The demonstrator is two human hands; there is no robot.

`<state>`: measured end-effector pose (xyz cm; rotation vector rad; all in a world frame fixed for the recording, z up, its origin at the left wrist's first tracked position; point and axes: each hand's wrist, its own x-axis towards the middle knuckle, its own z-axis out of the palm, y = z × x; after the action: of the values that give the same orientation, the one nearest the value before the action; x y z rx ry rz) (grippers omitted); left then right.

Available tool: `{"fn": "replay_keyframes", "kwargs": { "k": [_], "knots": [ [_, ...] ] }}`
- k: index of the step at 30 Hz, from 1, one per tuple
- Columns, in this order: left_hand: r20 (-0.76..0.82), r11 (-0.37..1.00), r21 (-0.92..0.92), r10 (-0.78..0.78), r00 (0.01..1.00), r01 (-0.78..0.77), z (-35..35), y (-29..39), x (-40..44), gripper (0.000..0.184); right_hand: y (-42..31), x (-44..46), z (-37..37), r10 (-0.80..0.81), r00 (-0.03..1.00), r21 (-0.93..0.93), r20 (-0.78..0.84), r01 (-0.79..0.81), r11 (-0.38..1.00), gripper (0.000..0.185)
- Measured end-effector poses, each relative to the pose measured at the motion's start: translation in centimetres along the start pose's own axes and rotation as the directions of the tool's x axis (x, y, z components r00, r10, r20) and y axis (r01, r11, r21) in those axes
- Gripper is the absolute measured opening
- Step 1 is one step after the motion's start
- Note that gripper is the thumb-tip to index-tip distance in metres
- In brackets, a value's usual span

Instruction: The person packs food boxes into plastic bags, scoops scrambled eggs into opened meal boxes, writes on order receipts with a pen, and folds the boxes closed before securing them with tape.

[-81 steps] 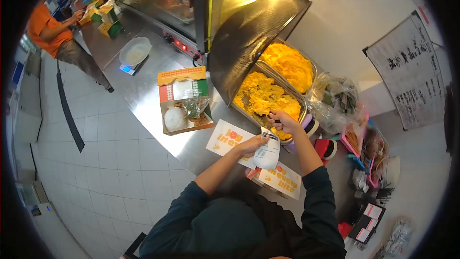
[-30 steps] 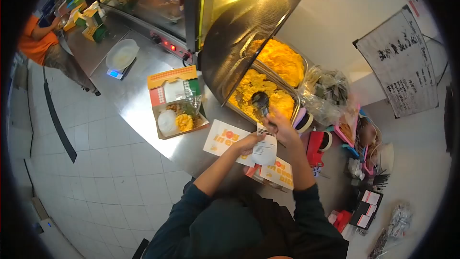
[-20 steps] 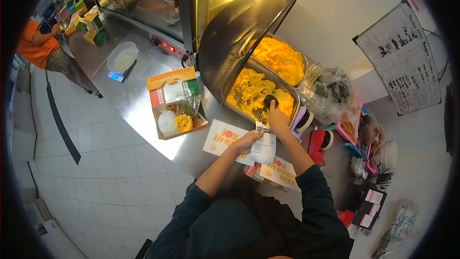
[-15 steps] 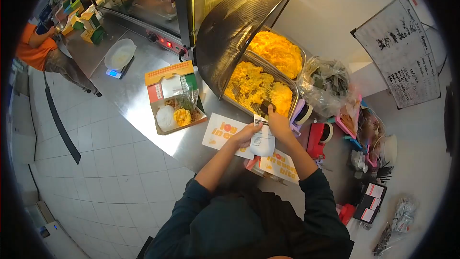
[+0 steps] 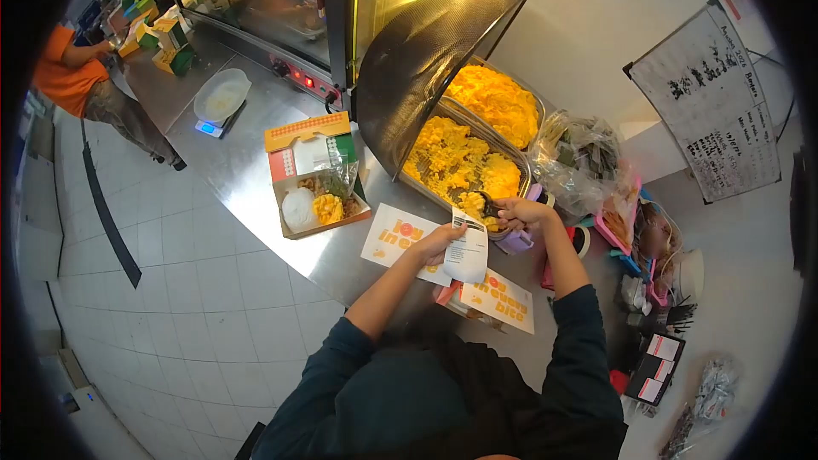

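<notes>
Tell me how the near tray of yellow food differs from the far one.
The near tray holds a dug-into, uneven layer with darker patches showing; the far tray is heaped more evenly. The near tray has a dark utensil, held by the right hand, at its corner; the far tray has none visible. Both are metal and partly behind the mesh cover.

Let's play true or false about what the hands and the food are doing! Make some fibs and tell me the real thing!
1. The left hand holds a white paper slip. True.
2. The right hand is touching the whiteboard. False: it holds a dark spoon by a tray of yellow food.
3. The open food box has a white mound in it. True.
4. The pale bowl is on the floor. False: it sits on a small scale.
</notes>
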<state>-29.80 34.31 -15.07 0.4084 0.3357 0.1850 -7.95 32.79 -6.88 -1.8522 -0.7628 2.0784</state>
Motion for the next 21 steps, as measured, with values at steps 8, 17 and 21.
{"fn": "replay_keyframes", "kwargs": {
  "k": [8, 17, 21],
  "knots": [
    [-0.033, 1.000, -0.010, -0.004, 0.999, 0.004, -0.4, -0.3, 0.3, 0.031, 1.2, 6.9, -3.2, -0.781, 0.527, -0.874, -0.336, 0.136, 0.467, 0.051],
    [-0.029, 1.000, -0.011, 0.019, 0.999, -0.020, -0.4, -0.3, 0.3, 0.032, 1.6, 3.2, 4.7, -0.706, 0.650, -0.925, -0.281, -0.379, 0.020, 0.053],
    [-0.031, 1.000, -0.008, 0.008, 0.999, -0.009, -0.8, -0.3, 0.3, 0.032, 2.0, 1.7, 5.9, -0.654, 0.716, -0.962, -0.244, -0.264, 0.069, 0.049]
  ]
}}
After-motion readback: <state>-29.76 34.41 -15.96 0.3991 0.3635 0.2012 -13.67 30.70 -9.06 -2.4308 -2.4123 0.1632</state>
